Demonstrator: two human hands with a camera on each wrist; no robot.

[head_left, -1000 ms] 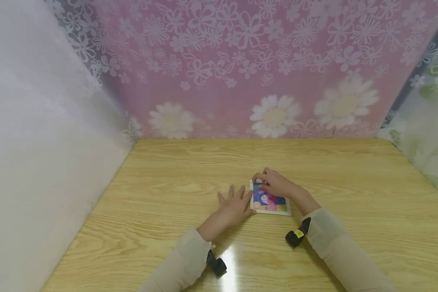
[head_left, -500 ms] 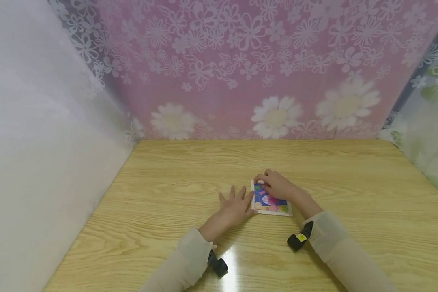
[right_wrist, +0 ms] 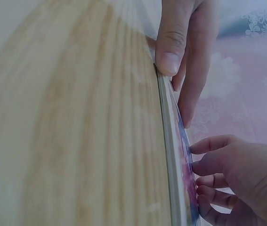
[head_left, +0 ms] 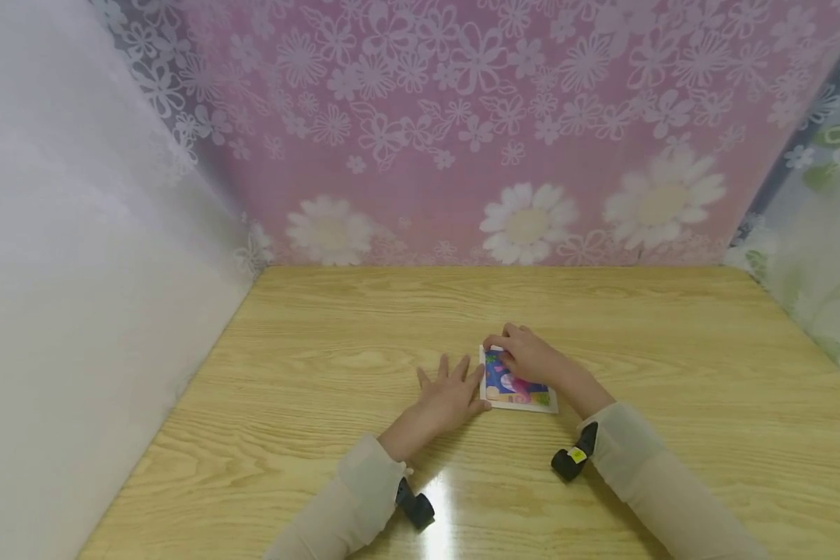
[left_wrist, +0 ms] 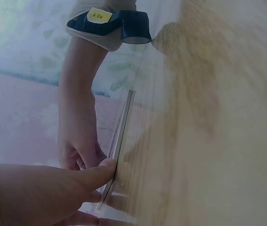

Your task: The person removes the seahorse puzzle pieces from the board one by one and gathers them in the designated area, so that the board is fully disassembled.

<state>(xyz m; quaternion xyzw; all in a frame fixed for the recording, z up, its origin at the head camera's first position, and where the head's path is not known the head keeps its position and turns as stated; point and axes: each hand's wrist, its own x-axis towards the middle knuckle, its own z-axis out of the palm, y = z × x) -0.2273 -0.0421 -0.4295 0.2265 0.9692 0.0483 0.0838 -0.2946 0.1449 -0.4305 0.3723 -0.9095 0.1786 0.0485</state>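
Yellow label point(head_left: 577, 455), writing illegible, on your right wrist's black camera point(head_left: 565, 467). Panel point(head_left: 521, 395): thin, square, white-bordered, blue-and-pink print; flat on the wood-grained surface point(head_left: 322, 334), midway between side edges, well short of the far edge. Your left hand point(head_left: 449, 403): released, fingers spread, touching the panel's left edge. Your right hand point(head_left: 532, 356): fingers bent, tips on the print; cannot tell whether grasping.

card point(head_left: 518, 395) on table point(head_left: 287, 373) | left hand point(head_left: 449, 400) left | right hand point(head_left: 530, 355) atop
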